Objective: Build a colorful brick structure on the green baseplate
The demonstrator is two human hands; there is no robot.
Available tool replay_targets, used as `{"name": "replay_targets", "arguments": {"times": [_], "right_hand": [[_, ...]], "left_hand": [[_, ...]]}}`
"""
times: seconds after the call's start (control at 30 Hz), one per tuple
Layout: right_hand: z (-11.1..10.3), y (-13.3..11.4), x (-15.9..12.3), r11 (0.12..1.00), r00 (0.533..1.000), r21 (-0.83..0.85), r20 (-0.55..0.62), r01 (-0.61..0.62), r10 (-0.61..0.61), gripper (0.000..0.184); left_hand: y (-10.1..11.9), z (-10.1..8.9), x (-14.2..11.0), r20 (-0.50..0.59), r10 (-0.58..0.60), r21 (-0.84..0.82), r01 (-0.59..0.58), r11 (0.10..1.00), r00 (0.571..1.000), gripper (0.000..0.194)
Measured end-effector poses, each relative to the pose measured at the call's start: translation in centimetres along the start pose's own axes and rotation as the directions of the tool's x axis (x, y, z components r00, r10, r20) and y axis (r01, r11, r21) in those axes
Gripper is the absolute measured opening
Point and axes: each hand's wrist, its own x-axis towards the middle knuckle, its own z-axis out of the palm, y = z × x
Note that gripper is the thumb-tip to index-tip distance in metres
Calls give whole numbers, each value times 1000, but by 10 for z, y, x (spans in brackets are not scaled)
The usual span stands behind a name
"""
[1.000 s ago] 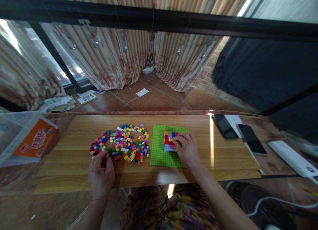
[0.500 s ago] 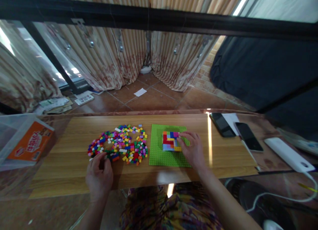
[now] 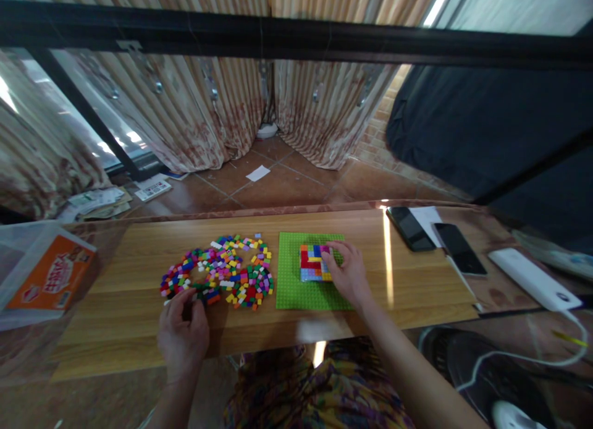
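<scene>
A small block of multicoloured building bricks [image 3: 311, 266] stands on the green studded baseplate [image 3: 288, 287]. My right hand [image 3: 349, 271] is at the block's right side, thumb and forefinger closed around a brick at its upper right corner; the fingers partly cover that corner. Left of the baseplate, loose building bricks [image 3: 231, 265] of many colours lie spread in a pile. At the pile's near left edge rests my left hand [image 3: 184, 324], its fingers curled and thumb close to the forefinger. Whatever is between those fingertips is too small to make out.
A wooden tabletop [image 3: 115, 293] carries everything. Two dark phones [image 3: 411, 229] [image 3: 460, 248] lie at the right by white paper, with a white cabled device [image 3: 532, 279] beyond. On the left is a clear plastic box [image 3: 28, 228] with an orange label.
My right hand has closed in on the block's upper right corner, its thumb moving further over the bricks. My left hand stays at the pile's edge. The whole view has shifted slightly.
</scene>
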Motion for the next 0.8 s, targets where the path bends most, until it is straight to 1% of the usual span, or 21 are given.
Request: {"name": "replay_targets", "arguments": {"times": [0.1,0.2,0.47,0.57,0.7,0.8], "right_hand": [[5,-2,-2,1000,1000,-6,19,-6,6,32],[8,-4,-3,1000,1000,-1,10,-30,30,31],[11,-5,-3,993,996,76,7,-91,91,29],[13,-3,-2,982,990,123,18,-144,142,30],[16,1,-1,944,968,213,67,-252,243,37],[17,3,0,933,963,241,82,-268,255,38]], "left_hand": [[0,0,0,11,-7,7,7,1000,1000,28],[0,0,0,16,-5,8,5,1000,1000,27],[1,-1,-1,3,5,-20,-5,1000,1000,25],[0,0,-1,6,7,-18,-7,1000,1000,25],[0,1,-1,6,6,-9,-6,1000,1000,25],[1,1,-1,3,8,2,-8,1000,1000,25]]}}
